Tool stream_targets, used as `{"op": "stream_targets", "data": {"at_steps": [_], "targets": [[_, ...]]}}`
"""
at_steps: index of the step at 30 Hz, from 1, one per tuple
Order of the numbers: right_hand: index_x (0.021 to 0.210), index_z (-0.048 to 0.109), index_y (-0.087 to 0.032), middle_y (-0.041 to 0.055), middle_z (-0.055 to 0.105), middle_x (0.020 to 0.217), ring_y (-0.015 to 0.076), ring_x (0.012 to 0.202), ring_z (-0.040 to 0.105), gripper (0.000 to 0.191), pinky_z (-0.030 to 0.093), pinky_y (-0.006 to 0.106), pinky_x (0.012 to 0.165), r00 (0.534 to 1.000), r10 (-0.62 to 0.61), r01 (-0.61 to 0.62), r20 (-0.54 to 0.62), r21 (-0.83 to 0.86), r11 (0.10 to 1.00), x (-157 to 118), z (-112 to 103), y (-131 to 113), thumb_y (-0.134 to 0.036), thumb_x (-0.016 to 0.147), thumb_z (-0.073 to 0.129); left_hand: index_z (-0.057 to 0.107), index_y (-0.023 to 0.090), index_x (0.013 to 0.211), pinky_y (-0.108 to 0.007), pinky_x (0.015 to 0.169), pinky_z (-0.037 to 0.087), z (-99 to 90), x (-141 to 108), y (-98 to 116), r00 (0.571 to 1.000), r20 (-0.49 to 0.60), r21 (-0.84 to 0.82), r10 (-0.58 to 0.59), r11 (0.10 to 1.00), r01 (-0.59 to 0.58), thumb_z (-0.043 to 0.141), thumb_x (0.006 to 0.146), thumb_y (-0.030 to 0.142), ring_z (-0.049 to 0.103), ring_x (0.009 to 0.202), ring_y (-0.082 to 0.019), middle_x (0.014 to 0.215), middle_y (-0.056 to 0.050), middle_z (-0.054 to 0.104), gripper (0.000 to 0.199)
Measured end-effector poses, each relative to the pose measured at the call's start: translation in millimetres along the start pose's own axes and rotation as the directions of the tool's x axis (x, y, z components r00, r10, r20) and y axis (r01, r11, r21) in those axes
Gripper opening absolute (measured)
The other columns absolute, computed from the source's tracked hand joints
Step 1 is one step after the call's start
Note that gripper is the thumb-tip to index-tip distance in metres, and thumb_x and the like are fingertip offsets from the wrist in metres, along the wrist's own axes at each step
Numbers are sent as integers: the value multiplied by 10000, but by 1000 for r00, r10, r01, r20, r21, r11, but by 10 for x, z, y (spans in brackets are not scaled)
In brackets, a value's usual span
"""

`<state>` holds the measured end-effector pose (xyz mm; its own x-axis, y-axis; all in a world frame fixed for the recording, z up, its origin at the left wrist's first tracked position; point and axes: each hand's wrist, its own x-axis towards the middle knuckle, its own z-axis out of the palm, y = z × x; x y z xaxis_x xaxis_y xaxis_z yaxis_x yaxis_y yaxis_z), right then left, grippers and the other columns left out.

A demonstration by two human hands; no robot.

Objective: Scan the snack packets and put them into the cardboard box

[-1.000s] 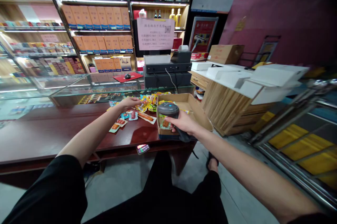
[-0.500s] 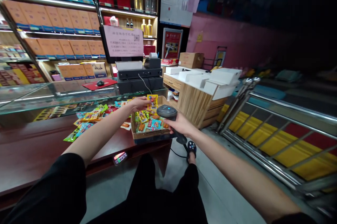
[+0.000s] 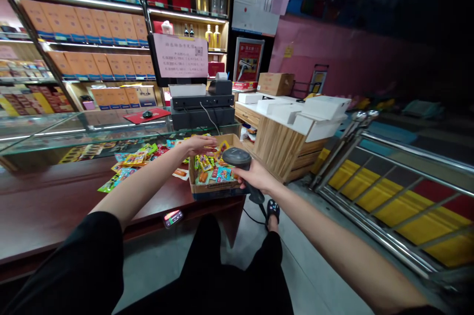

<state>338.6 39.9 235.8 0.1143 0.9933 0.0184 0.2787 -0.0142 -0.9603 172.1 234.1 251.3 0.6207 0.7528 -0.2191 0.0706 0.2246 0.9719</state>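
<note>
My right hand (image 3: 257, 176) is wrapped round the handle of a dark barcode scanner (image 3: 237, 157), whose head is over the right side of an open cardboard box (image 3: 202, 189). Small snack packets (image 3: 223, 174) in yellow, blue and other colours lie in the box. Over its back left part, my left hand (image 3: 200, 144) stretches out its fingers and holds nothing. A yellow packet (image 3: 222, 148) is tilted just right of those fingers, apart from them and partly behind the scanner. More packets (image 3: 137, 158) are heaped on the desk, left of the box and beyond my left forearm.
A phone (image 3: 173, 218) with a lit screen is at the front edge of the reddish-brown desk (image 3: 44, 216). Behind are a glass counter and a monitor (image 3: 181, 56) covered by a pink sheet. A metal railing (image 3: 407, 191) stands right; a cable hangs by my foot.
My left hand has let go of the yellow packet it held up, and its fingers have straightened. The packet is now lower and tilted over the box. The scanner's blue light no longer shows.
</note>
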Motion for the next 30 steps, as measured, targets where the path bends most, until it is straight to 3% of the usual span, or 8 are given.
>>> {"op": "stream_targets", "data": {"at_steps": [6, 13, 16, 19, 22, 24, 30], "targets": [[922, 623, -150, -36, 556, 529, 92, 411, 514, 246, 491, 224, 402, 994, 41, -40, 104, -16, 999, 123, 293, -126, -333, 774, 692, 671, 99, 902, -383, 747, 586, -481, -322, 1, 995, -101, -37, -2, 999, -2, 824, 632, 147, 691, 797, -212, 872, -107, 700, 314], [992, 606, -159, -41, 563, 527, 102, 410, 526, 296, 492, 236, 400, 977, 25, -17, 212, -39, 999, 343, 786, -229, -326, 767, 703, 674, 126, 832, -338, 715, 575, -1283, -741, -260, 971, -239, -7, -7, 1000, 6, 841, 601, 219, 673, 747, -176, 805, -70, 696, 300], [989, 612, -168, -38, 568, 550, 106, 439, 540, 302, 494, 229, 395, 965, 4, 0, 260, -14, 1000, 405, 995, -275, -319, 751, 718, 695, 147, 857, -278, 647, 547, -1603, -864, -448, 941, -337, 173, 38, 985, 22, 851, 558, 293, 647, 681, -153, 756, -46, 694, 367], [907, 618, -171, -31, 565, 536, 108, 433, 539, 232, 486, 224, 386, 959, 15, -8, 283, -26, 1000, 438, 1162, -317, -308, 748, 718, 719, 164, 884, -237, 594, 499, -1833, -938, -649, 890, -439, 441, 123, 893, 94, 845, 526, 304, 616, 626, -142, 682, -18, 676, 404], [860, 615, -181, -23, 564, 498, 120, 401, 540, 196, 467, 228, 371, 947, 43, -24, 320, -63, 998, 471, 1275, -318, -329, 766, 700, 735, 181, 840, -244, 626, 477, -1944, -951, -853, 854, -472, 660, 220, 730, 176, 832, 516, 294, 627, 680, -177, 701, -30, 670, 357], [841, 611, -187, -17, 571, 496, 127, 399, 546, 201, 466, 235, 371, 943, 44, -22, 331, -71, 997, 497, 1324, -303, -349, 764, 701, 734, 191, 830, -262, 691, 479, -1948, -934, -983, 857, -442, 753, 266, 629, 193, 828, 515, 320, 638, 763, -211, 776, -51, 677, 353], [775, 589, -187, -18, 563, 472, 135, 389, 545, 189, 471, 253, 395, 948, 52, -18, 315, -110, 994, 551, 1380, -306, -334, 761, 708, 675, 187, 1008, -320, 918, 434, -1765, -869, -1213, 838, -425, 883, 342, 363, 299, 824, 512, 451, 564, 1072, -308, 1147, -143, 573, 582]]}}
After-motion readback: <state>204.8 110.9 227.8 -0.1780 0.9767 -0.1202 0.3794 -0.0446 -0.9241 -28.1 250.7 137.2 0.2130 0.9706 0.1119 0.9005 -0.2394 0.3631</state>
